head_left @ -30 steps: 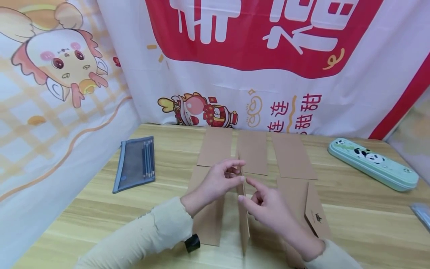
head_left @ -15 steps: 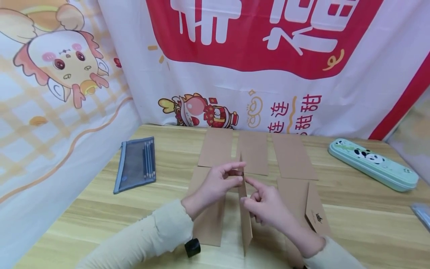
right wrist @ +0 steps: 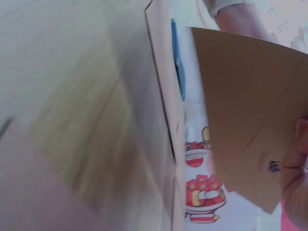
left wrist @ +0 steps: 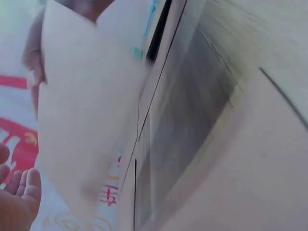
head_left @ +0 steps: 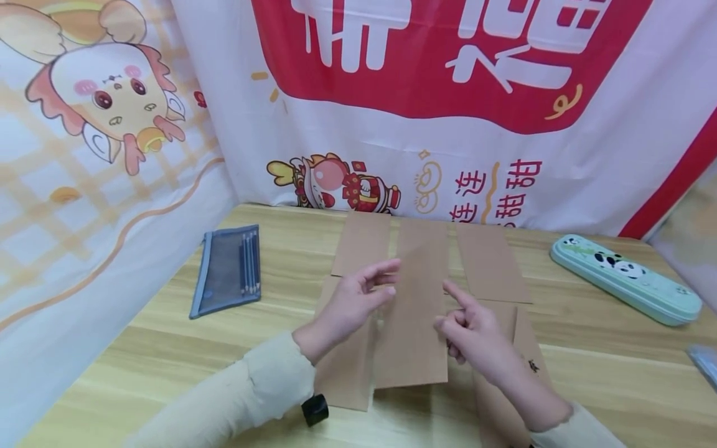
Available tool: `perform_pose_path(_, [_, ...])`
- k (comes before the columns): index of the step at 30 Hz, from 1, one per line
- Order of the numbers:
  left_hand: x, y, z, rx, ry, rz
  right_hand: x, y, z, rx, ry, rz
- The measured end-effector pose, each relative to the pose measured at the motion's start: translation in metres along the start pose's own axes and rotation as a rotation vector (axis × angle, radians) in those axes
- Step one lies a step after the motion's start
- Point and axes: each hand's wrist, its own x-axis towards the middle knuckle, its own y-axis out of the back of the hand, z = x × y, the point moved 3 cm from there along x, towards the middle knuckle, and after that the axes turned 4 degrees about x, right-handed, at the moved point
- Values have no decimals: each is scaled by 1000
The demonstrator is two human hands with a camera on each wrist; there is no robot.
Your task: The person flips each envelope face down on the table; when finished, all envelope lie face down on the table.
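In the head view, a brown kraft paper envelope is up off the table, its broad face toward the head camera. My right hand pinches its right edge, index finger extended. A small dark logo on the envelope shows beside the right thumb in the right wrist view. To its left, my left hand is apart from it, thumb and fingers spread and lightly bent. Flat brown envelopes lie around: back left, back right, front left. A front right envelope shows a printed flap.
A blue mesh pouch with pencils lies at the left. At the right is a mint panda pencil case, with a clear bluish item at the table edge. A printed cloth hangs behind the wooden table.
The envelope has turned from edge-on to broad face toward the head camera. The left hand has let go of it and opened. The right hand has moved slightly right, still pinching it.
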Motion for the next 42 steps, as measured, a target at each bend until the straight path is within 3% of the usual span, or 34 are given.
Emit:
perform_pose_path(8, [-5, 19, -27, -161, 171, 196, -1, 17, 10, 150, -13, 55])
perform_pose_path(10, [-5, 17, -31, -226, 195, 187, -1, 21, 14, 216, -10, 48])
perform_pose_path(14, [-3, 9, -34, -340, 212, 101, 1, 26, 18, 345, 21, 15])
perform_pose_path(17, [-2, 2, -35, -362, 196, 54, 1, 28, 21, 396, 54, -17])
perform_pose_path(21, [-1, -2, -34, -346, 183, 54, 0, 29, 25, 425, 64, -39])
perform_pose_path(25, [-1, -3, -34, -335, 194, 56, 0, 30, 28, 380, -3, -40])
perform_pose_path(30, [-4, 0, -35, -272, 230, 26, -2, 32, 31, 204, -100, -60])
perform_pose_path(34, [-8, 0, -36, -190, 256, -50, -6, 35, 32, 79, -121, -161])
perform_pose_path(38, [-14, -1, -39, -131, 278, -119, -7, 34, 35, 40, -127, -285])
perform_pose_path(42, [-19, -6, -43, -110, 299, -168, -7, 32, 40, -12, -151, -355])
